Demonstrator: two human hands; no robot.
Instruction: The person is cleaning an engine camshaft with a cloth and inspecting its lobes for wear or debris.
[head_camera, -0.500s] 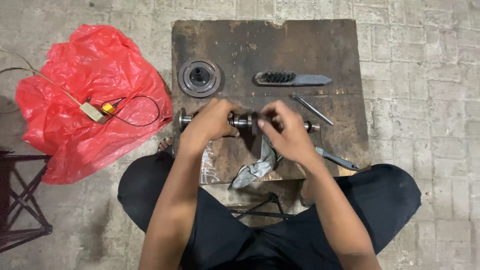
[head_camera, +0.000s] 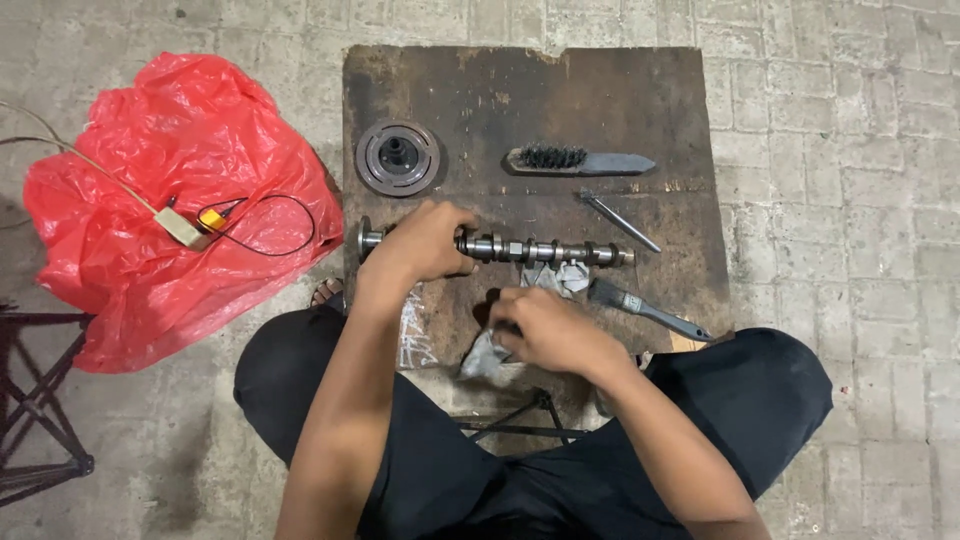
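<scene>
A metal camshaft (head_camera: 540, 249) lies across a dark wooden board (head_camera: 520, 100) in front of me. My left hand (head_camera: 425, 240) grips the shaft near its left end. My right hand (head_camera: 545, 330) is nearer to me, closed on a grey rag (head_camera: 487, 355) that trails over the board's front edge. More of the rag (head_camera: 560, 276) lies bunched just under the shaft's middle.
On the board lie a round metal pulley disc (head_camera: 398, 157), a wire brush (head_camera: 575, 160), a thin metal rod (head_camera: 620, 222) and a paintbrush (head_camera: 645, 308). A red plastic bag (head_camera: 170, 200) with a small wired device (head_camera: 190, 225) sits on the brick floor at left, near a metal stand (head_camera: 40, 400).
My right hand has come off the camshaft and drawn back toward me with the rag. My left hand still holds the shaft's left end.
</scene>
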